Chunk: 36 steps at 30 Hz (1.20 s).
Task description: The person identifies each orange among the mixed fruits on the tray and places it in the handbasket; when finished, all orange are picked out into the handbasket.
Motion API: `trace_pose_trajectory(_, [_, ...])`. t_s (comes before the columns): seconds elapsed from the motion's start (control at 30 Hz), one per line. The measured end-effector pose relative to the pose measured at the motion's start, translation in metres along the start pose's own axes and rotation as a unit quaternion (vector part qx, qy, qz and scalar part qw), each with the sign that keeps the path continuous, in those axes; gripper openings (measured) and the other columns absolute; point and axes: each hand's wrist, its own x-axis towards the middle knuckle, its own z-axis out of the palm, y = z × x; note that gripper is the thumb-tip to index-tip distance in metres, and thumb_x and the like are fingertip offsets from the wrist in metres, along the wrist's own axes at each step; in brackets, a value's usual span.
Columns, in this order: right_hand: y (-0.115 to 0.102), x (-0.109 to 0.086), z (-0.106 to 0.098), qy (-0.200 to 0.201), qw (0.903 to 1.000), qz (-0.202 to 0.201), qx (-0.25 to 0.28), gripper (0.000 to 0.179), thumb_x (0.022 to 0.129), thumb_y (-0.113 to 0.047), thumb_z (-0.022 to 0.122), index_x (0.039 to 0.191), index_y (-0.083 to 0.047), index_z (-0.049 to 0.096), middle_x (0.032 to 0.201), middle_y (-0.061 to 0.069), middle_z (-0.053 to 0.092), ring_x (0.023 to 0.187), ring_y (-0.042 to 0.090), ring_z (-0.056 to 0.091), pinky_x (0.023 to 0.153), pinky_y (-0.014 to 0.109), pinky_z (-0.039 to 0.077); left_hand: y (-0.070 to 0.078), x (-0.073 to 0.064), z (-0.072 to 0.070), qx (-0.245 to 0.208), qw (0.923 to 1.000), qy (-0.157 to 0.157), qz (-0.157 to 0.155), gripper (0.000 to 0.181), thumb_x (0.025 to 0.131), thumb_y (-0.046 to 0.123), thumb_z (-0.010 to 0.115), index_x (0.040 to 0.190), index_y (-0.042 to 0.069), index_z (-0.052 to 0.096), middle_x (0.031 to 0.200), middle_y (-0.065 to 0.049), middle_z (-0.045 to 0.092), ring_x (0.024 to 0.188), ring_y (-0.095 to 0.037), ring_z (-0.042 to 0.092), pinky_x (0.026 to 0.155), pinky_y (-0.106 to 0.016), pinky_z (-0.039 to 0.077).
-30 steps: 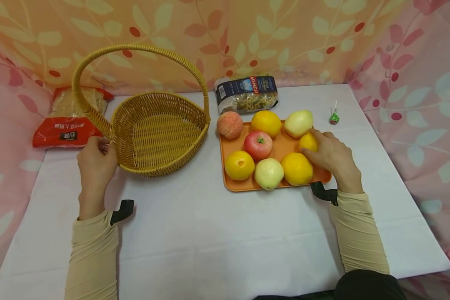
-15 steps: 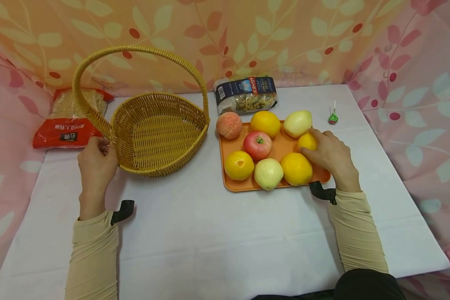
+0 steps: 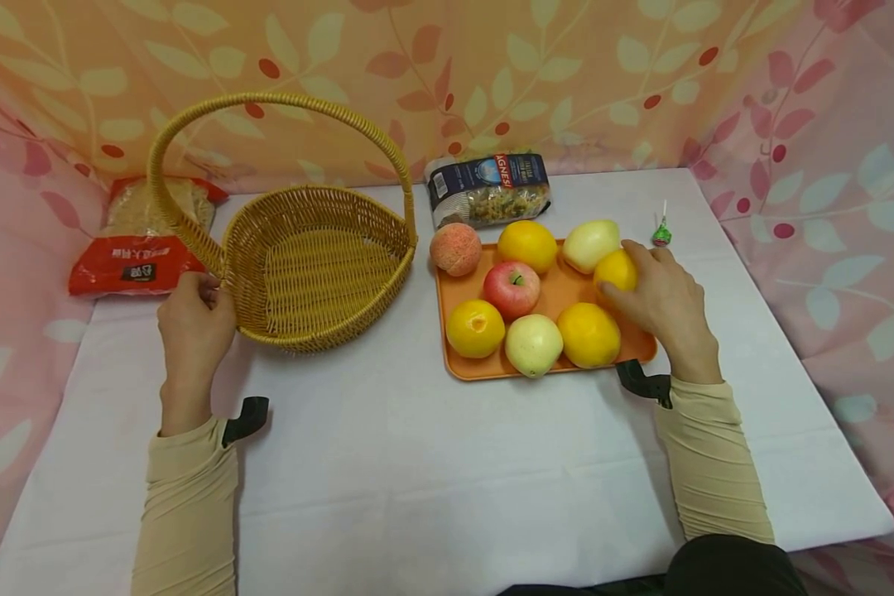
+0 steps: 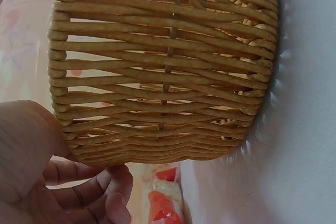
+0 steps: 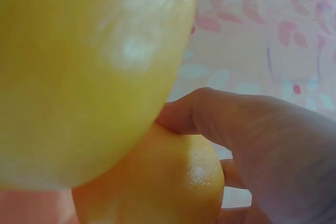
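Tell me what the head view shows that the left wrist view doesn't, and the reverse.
Only the head view shows the right hand, orange tray, fruit, lollipop and pasta bag.
Only the left wrist view shows patterned cloth through gaps in the basket.
Both show the left hand at the basket rim, the red bag and white tablecloth.

Near worktop (image 3: 432,480) passable between left sleeve (image 3: 189,505) and right sleeve (image 3: 711,463). Lane between basket (image 3: 313,209) and tray (image 3: 568,291) narrow, constricted farther back by pasta bag (image 3: 489,189). Raised handle (image 3: 276,98) spans basket mouth.
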Motion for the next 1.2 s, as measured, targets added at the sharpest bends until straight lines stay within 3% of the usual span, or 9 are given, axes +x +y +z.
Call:
trace_pose_trajectory(0.23, [-0.008,-0.006,-0.002,0.044,0.9987,-0.02,0.018,0.066,0.089,-0.049,0.056,0.143,-0.012,0.045,0.128,0.027,0.049,0.093,0.048,0.055,0.076,0.068,0.043,0.001,-0.001,-0.001,-0.001,1.0,0.002,0.005,0.034,0.094,0.017,0.045,0.111,-0.008,0.059,0.094,-0.027,0.062,0.082,-0.036,0.052,0.067,-0.033,0.036])
trace_pose_trajectory(0.4, [-0.02,-0.011,-0.007,0.054,0.9967,-0.038,0.049,0.067,0.089,-0.048,0.057,0.145,-0.013,0.043,0.136,0.027,0.048,0.102,0.049,0.054,0.081,0.068,0.042,0.002,-0.001,-0.001,-0.002,0.9999,0.005,0.01,0.033,0.094,0.015,0.044,0.11,-0.009,0.059,0.093,-0.027,0.062,0.081,-0.037,0.053,0.067,-0.035,0.036])
trace_pose_trajectory(0.67, [-0.042,-0.019,-0.011,0.077,0.9878,-0.097,0.095,0.066,0.088,-0.04,0.064,0.143,-0.009,0.043,0.138,0.024,0.051,0.112,0.043,0.053,0.09,0.063,0.042,0.001,-0.001,-0.002,0.002,1.0,-0.006,-0.001,0.035,0.094,0.017,0.043,0.113,-0.008,0.059,0.095,-0.026,0.062,0.081,-0.035,0.053,0.064,-0.032,0.036])
trace_pose_trajectory(0.83, [-0.055,-0.016,-0.019,0.095,0.9783,-0.144,0.115,0.068,0.086,-0.037,0.067,0.144,-0.009,0.043,0.14,0.019,0.051,0.12,0.038,0.051,0.093,0.06,0.044,0.002,0.0,-0.001,0.0,1.0,-0.002,0.006,0.034,0.093,0.016,0.044,0.112,-0.008,0.059,0.094,-0.027,0.062,0.081,-0.037,0.054,0.064,-0.034,0.036])
trace_pose_trajectory(0.97, [-0.074,-0.011,-0.032,0.099,0.9677,-0.2,0.117,0.07,0.084,-0.033,0.071,0.143,-0.007,0.043,0.139,0.017,0.052,0.117,0.035,0.052,0.092,0.055,0.048,0.002,0.0,-0.001,0.0,1.0,-0.002,0.009,0.034,0.093,0.016,0.044,0.112,-0.009,0.059,0.094,-0.027,0.062,0.081,-0.038,0.054,0.064,-0.035,0.036])
trace_pose_trajectory(1.2, [-0.107,0.001,-0.045,0.11,0.9385,-0.312,0.1,0.067,0.082,-0.029,0.075,0.14,-0.009,0.046,0.137,0.016,0.05,0.108,0.031,0.056,0.091,0.048,0.052,0.002,0.0,-0.001,0.003,1.0,-0.008,-0.001,0.035,0.093,0.016,0.043,0.114,-0.008,0.059,0.095,-0.027,0.062,0.082,-0.038,0.054,0.064,-0.035,0.036])
